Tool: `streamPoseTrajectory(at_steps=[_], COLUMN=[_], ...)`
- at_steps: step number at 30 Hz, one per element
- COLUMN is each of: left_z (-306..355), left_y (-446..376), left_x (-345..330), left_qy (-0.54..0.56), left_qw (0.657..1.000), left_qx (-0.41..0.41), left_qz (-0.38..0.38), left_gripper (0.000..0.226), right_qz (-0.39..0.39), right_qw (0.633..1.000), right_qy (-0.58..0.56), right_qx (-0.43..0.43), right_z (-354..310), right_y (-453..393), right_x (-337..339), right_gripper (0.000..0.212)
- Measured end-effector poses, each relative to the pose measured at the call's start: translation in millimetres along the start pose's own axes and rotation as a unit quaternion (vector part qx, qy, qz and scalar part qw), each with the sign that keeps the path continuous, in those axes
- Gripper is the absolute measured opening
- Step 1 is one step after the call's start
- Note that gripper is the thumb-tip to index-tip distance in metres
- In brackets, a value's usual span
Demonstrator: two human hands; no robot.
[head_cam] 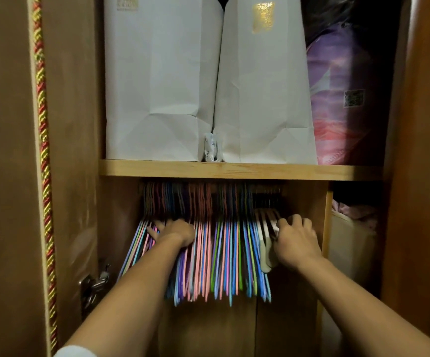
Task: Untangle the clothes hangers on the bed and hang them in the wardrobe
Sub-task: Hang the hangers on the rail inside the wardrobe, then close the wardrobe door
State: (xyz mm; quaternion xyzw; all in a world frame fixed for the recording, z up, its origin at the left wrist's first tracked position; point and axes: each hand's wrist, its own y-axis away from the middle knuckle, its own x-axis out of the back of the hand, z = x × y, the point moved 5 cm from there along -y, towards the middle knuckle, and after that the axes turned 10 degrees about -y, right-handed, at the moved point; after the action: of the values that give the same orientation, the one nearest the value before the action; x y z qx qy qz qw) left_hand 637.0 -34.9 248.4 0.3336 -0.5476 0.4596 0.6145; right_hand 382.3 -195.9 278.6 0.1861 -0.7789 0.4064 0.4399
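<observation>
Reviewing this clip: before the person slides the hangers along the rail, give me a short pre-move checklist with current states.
1. Colored hangers hooked on the rail: ok, packed in a row.
2. Left hand on the colored hangers: ok.
3. Right hand on the white hangers: ok, fingers curled on them.
4. Free rail space at right: cannot tell, shadowed.
5. Wooden shelf above leaves clearance for the hooks: cannot tell.

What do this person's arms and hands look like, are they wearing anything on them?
Both forearms are bare all the way to the hands. The left hand and the right hand wear no gloves, and no rings, watch or bracelet can be seen on them. The only clothing in view is a bit of white sleeve at the bottom edge of the picture, on the left arm.
</observation>
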Motion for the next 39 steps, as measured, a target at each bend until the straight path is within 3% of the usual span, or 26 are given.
streamPoseTrajectory(at_steps=[6,12,17,23,27,36,39], left_z=[14.9,0.2,-5.2,-5.4,-13.7,-114.3,-159.9], left_y=[6.6,58.8,158.1,310.7,419.8,590.3,648.1], left_x=[0.4,8.2,14.7,9.4,8.2,56.1,68.0], left_qy=[-0.026,0.015,0.064,0.067,0.071,0.020,-0.035], left_qw=[0.999,0.999,0.992,0.990,0.988,0.951,0.892], left_qx=[-0.023,-0.029,-0.066,-0.022,-0.005,0.069,0.110], left_qz=[-0.021,0.037,0.085,0.126,0.139,0.301,0.438], left_gripper=[0.061,0.058,0.054,0.035,0.037,0.028,0.033], right_qz=[0.006,-0.003,-0.041,-0.122,-0.205,-0.221,-0.232], right_qw=[1.000,1.000,0.995,0.973,0.953,0.929,0.923], right_qy=[0.007,0.001,-0.014,-0.068,-0.086,-0.145,-0.152], right_qx=[-0.007,0.018,0.088,0.185,0.206,0.260,0.268], right_z=[3.0,-0.6,-6.5,3.2,7.9,-57.8,-78.6], right_y=[3.3,16.6,54.2,137.1,200.8,282.2,316.0], right_x=[7.8,21.4,35.7,29.4,28.6,76.2,75.7], right_gripper=[0.043,0.044,0.047,0.043,0.040,0.037,0.040])
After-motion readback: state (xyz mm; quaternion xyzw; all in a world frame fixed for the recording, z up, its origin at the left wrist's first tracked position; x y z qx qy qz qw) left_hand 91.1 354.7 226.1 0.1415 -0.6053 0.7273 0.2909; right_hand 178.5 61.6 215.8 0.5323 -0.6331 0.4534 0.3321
